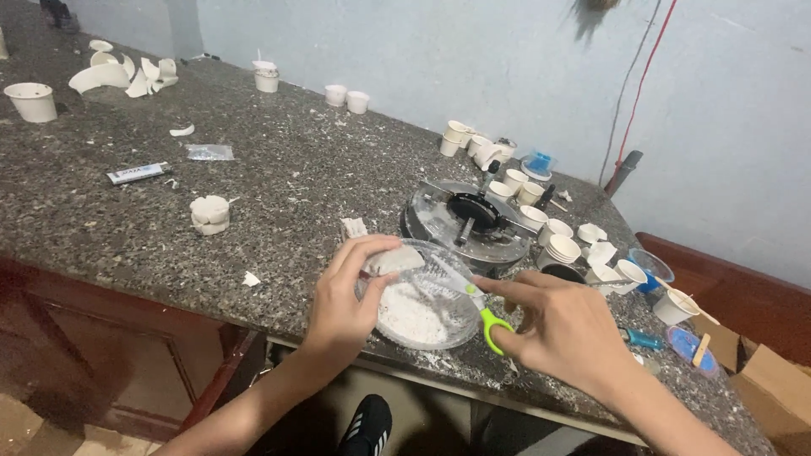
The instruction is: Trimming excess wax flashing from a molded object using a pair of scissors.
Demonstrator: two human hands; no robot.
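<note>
My left hand (348, 291) holds a whitish plaster lump (394, 260) over a clear plastic bowl (422, 295) of white powder at the counter's front edge. My right hand (557, 329) grips scissors with green handles (488, 319); their blades point left across the bowl toward the lump. The bowl rests on the speckled stone counter (279, 177).
A round metal device with a black centre (471, 219) sits just behind the bowl. Several small white cups (549, 232) crowd the right side, with a blue-lidded cup (537, 164). A plaster lump (209, 214), a tube (138, 173) and broken white shards (127, 74) lie left. A cardboard box (773, 388) stands far right.
</note>
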